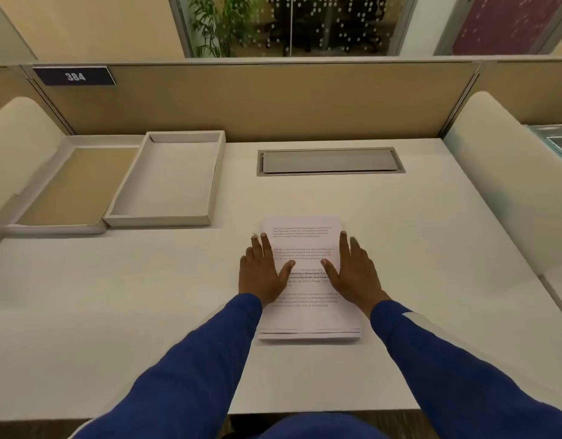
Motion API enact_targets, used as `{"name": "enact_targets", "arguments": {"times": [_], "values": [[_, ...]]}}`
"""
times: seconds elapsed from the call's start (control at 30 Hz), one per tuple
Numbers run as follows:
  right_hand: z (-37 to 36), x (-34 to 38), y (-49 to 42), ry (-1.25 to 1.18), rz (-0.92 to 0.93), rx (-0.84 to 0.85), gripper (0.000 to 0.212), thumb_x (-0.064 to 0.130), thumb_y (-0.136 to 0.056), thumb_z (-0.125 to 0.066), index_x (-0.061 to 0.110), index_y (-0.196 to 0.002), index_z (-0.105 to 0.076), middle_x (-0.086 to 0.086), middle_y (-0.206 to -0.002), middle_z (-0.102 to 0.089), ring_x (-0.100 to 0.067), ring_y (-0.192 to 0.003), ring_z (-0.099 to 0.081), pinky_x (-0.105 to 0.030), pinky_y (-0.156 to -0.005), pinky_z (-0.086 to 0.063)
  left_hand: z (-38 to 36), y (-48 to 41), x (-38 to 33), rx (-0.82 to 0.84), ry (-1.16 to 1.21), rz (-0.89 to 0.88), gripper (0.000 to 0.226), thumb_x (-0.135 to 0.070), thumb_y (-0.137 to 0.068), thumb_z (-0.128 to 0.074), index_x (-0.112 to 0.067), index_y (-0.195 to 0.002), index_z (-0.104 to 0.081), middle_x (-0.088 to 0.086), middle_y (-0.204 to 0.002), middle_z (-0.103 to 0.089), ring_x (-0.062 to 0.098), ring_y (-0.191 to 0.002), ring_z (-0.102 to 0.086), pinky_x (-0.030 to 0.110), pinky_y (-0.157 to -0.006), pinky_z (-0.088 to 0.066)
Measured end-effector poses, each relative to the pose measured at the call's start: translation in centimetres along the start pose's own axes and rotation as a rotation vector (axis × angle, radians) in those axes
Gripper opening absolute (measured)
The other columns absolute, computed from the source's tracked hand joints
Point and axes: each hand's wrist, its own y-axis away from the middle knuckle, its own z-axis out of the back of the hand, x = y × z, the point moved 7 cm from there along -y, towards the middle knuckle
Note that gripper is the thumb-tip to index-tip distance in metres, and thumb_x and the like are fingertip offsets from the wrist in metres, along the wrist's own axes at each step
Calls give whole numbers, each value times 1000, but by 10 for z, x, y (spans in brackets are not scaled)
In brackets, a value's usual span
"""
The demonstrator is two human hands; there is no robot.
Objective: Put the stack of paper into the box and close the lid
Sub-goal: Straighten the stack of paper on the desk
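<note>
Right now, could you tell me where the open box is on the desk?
In the head view the open box sits at the desk's far left, beside its lid, well left of the paper stack under both hands.

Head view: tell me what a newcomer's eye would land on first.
First, the two hands, left hand and right hand, lying flat on either side of the stack of paper at the middle of the white desk, blue sleeves running up to them. Next, at the far left, the empty open box with its lid lying upturned beside it. Above those, a dark plate reading 384 on the partition.
</note>
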Motion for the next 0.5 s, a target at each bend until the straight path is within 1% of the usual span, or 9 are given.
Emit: {"name": "enact_targets", "arguments": {"times": [0.07, 0.13, 0.2, 0.27, 0.33, 0.37, 0.4, 0.5], "values": [[-2, -4, 3, -49, -75, 12, 88, 61, -100, -40, 12, -162, -1, -16, -159, -30, -35, -139, -39, -48, -106, -43, -5, 5, 5, 20, 71, 97, 98, -71, -98, -31, -6, -163, 3, 21, -165, -22, 35, -145, -34, 45, -116, -35], [-6, -8, 7, -59, -141, 18, 88, 60, -99, -41, 9, -161, -4, -15, -150, -41, -33, -132, -43, -46, -99, -47, -9, 11, 8, 7, 133, 167, 98, -70, -98, -35, -4, -162, 0, 17, -156, -36, 32, -138, -40, 44, -111, -39], [-10, -8, 8, -77, -180, 11, 88, 59, -99, -43, 7, -161, -8, -16, -147, -43, -33, -130, -44, -45, -97, -46, -10, 12, 4, 3, 167, 192, 98, -67, -98, -39, -3, -162, -1, 15, -152, -40, 32, -135, -41, 44, -109, -39], [-11, -5, 9, -142, -220, 5, 88, 57, -99, -46, 5, -160, -10, -17, -149, -41, -35, -132, -42, -46, -98, -46, -9, 10, 1, 15, 226, 221, 98, -64, -98, -44, -3, -162, -2, 15, -153, -39, 32, -136, -40, 44, -109, -39], [-13, -2, 9, -174, -267, -6, 89, 57, -98, -48, 4, -159, -12, -19, -149, -41, -37, -132, -42, -47, -99, -46, -9, 7, -2, 29, 321, 293, 97, -60, -98, -51, -2, -162, -5, 16, -155, -36, 34, -139, -38, 45, -110, -39], [-13, -1, 9, -187, -294, -9, 89, 57, -97, -50, 3, -158, -14, -19, -149, -41, -38, -132, -43, -47, -99, -46, -8, 6, -3, 33, 370, 339, 95, -56, -97, -55, -2, -160, -10, 17, -154, -36, 35, -139, -38, 46, -110, -40], [-14, 0, 8, -202, -322, -9, 88, 57, -97, -51, 3, -157, -16, -20, -148, -41, -39, -132, -43, -48, -100, -46, -8, 4, -2, 33, 408, 383, 88, -52, -96, -59, -1, -157, -19, 17, -152, -38, 35, -137, -40, 47, -109, -41], [-14, -3, 4, -262, -414, 12, 80, 56, -96, -54, 3, -149, -29, -20, -143, -44, -40, -130, -45, -50, -100, -47, -6, -4, 12, 59, 581, 566, 62, -39, -93, -67, -1, -137, -46, 17, -138, -51, 36, -127, -51, 46, -103, -50]]}}
